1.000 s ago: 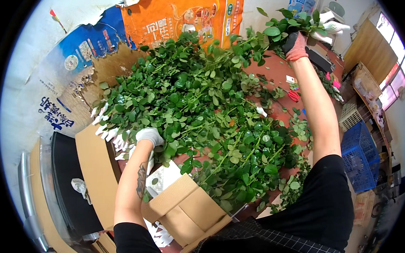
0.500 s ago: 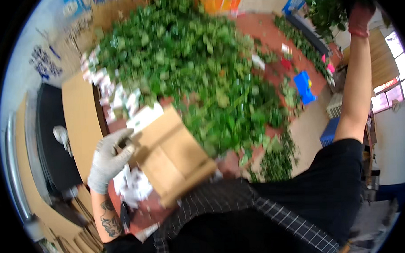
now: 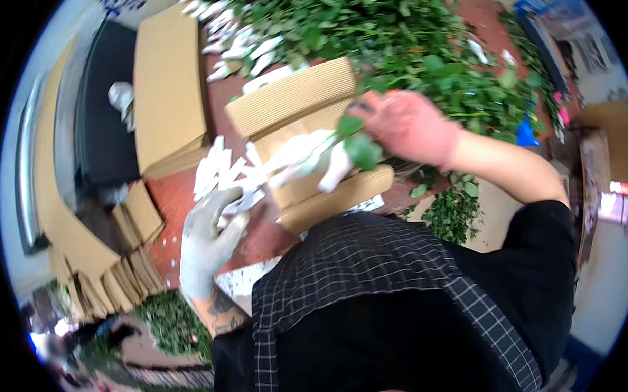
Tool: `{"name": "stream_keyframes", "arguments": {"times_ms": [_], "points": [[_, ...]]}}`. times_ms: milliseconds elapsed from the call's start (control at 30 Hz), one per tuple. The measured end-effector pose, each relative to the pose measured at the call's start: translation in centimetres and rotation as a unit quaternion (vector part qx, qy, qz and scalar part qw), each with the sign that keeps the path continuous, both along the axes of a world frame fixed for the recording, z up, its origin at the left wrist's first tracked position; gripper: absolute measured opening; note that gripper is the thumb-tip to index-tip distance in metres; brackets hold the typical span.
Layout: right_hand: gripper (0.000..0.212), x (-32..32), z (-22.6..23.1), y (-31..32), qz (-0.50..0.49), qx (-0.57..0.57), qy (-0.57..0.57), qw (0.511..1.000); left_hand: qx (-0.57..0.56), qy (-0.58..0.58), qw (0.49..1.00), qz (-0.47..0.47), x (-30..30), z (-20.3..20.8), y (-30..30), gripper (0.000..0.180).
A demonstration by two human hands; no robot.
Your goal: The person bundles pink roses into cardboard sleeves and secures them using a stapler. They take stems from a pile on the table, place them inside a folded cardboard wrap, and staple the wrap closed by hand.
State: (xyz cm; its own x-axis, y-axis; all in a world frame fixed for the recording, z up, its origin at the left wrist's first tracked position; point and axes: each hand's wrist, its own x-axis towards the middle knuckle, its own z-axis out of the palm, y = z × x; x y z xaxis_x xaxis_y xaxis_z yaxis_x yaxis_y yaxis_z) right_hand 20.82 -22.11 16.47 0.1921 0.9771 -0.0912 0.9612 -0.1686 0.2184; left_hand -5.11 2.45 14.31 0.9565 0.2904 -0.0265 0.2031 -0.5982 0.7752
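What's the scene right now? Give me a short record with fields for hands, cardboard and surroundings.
Left hand: pale glove, fingers parted, nothing visibly held; nearest the white paper strips
Right hand: red glove, closed on the white-headed bunch
Ribbed cardboard: lying open beneath the bunch; contact unclear
Leafy pile: beyond the cardboard, on the red table
Left side: tan cardboard stack

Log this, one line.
right red-gloved hand: white-wrapped green stems held over brown cardboard; left grey-gloved hand: empty, near white paper strips
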Motion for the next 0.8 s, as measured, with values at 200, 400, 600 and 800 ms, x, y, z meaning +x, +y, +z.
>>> {"name": "stream_keyframes", "arguments": {"times_ms": [200,400,600,800], "points": [[0.043,-1.0,-9.2,1.6,0.058,-0.042,0.128,0.989,0.092,-0.058,0.994,-0.007,1.9,-3.0,-2.8,0.05],[0.044,0.3,-9.6,0.4,-0.009,-0.041,0.262,0.964,0.119,0.013,0.986,-0.118,5.9,-6.1,-5.3,0.052],[0.044,0.2,-10.5,1.0,0.02,-0.049,0.245,0.968,0.044,0.016,0.992,-0.115,6.3,-7.4,-4.3,0.053],[0.031,-0.7,-9.6,1.4,0.02,-0.006,0.199,0.98,-0.096,0.018,0.994,-0.051,6.0,-8.3,-3.9,0.057]]}}
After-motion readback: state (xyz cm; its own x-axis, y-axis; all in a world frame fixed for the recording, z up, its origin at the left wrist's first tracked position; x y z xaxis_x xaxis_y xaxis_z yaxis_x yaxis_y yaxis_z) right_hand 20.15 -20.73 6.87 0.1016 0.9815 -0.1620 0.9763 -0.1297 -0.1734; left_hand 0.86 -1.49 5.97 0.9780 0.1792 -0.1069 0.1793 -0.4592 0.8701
